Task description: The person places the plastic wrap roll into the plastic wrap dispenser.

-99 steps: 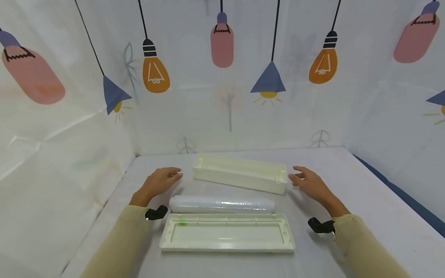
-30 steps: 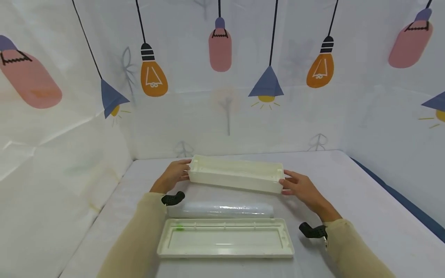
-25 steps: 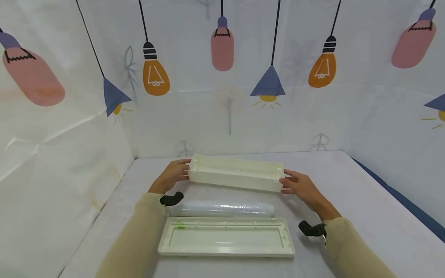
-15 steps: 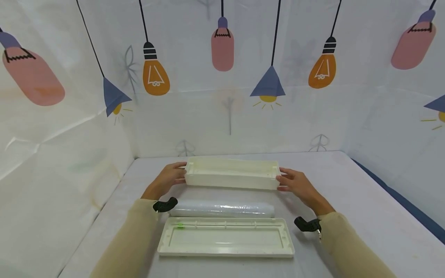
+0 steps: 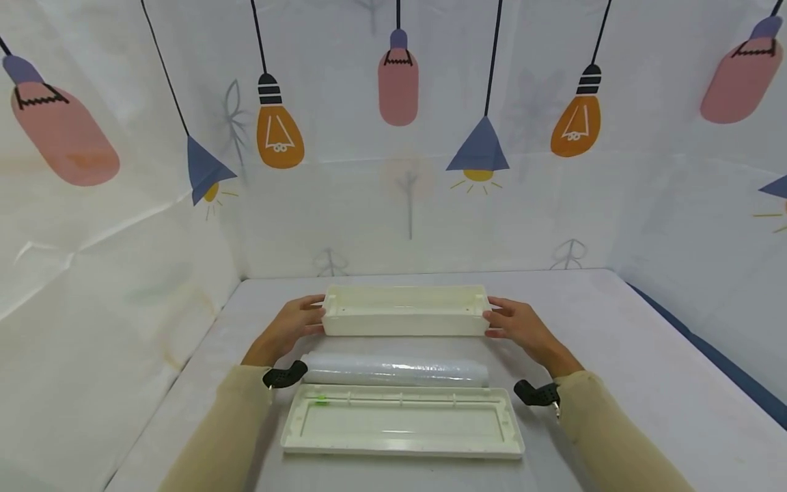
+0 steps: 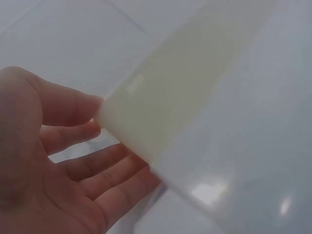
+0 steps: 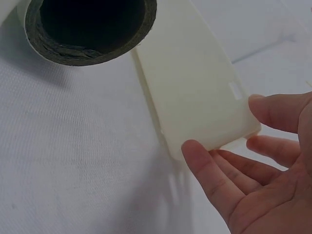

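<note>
Both hands hold a long cream plastic box [image 5: 406,324], open at the top, by its short ends. My left hand [image 5: 289,326] grips the left end. In the left wrist view, thumb and fingertips touch the box's end. My right hand [image 5: 519,326] holds the right end, thumb and fingers around the corners in the right wrist view. A roll of clear plastic film [image 5: 396,370] lies in front of the box; its hollow core [image 7: 90,24] shows up close in the right wrist view. Nearest the person lies a flat cream lid [image 5: 402,427] with a green slider [image 5: 322,400] on its rail.
A white-covered table [image 5: 621,355] carries everything. White sheets printed with lamps form the back wall [image 5: 363,205] and both sides. Dark wrist-camera mounts [image 5: 285,375] stick out inward from both sleeves.
Both hands have moved in to grip the box's ends. The box, slanted before, has been turned and shifted slightly left and nearer; it is now parallel to the roll and lid.
</note>
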`<state>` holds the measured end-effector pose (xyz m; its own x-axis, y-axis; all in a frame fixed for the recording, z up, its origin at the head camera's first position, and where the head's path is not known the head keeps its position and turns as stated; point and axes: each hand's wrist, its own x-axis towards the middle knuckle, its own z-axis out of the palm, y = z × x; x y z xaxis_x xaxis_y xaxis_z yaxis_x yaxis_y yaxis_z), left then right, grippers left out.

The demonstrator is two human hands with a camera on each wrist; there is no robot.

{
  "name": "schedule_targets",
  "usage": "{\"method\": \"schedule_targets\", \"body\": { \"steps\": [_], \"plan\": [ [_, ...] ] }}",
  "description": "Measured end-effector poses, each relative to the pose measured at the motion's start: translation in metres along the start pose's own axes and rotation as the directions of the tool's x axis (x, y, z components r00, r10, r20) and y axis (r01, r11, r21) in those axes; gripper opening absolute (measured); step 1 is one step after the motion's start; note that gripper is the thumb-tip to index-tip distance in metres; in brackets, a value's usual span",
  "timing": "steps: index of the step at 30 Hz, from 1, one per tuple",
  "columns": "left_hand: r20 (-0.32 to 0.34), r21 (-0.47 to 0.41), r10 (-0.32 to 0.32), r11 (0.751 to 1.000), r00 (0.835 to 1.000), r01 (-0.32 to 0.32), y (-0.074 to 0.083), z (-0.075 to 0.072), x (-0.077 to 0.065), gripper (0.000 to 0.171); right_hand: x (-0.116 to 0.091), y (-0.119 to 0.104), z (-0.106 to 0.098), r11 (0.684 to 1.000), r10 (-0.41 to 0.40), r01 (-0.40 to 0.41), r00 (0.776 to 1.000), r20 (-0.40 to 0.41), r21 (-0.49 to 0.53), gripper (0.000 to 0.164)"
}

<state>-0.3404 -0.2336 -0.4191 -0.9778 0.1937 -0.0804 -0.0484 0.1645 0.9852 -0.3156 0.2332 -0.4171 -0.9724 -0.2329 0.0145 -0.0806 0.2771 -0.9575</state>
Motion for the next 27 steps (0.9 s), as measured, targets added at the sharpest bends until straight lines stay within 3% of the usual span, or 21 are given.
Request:
{"method": "schedule_targets", "body": {
  "steps": [15,21,27],
  "plan": [
    [-0.001,0.042,0.011,0.999,1.0,-0.011,-0.008,-0.004,-0.016,0.056,-0.004,-0.002,0.004,0.998,0.018,-0.018,1.0,-0.01,-0.056,0.062],
    [-0.007,0.01,0.027,1.0,1.0,-0.027,-0.01,-0.005,-0.02,0.056,-0.006,-0.004,0.004,0.996,0.024,-0.024,1.0,0.004,-0.081,0.063],
    [-0.019,0.03,0.009,1.0,1.0,-0.008,-0.008,-0.004,-0.026,0.056,-0.01,-0.004,0.004,0.995,0.038,-0.038,0.999,0.007,-0.092,0.065]
  ]
}}
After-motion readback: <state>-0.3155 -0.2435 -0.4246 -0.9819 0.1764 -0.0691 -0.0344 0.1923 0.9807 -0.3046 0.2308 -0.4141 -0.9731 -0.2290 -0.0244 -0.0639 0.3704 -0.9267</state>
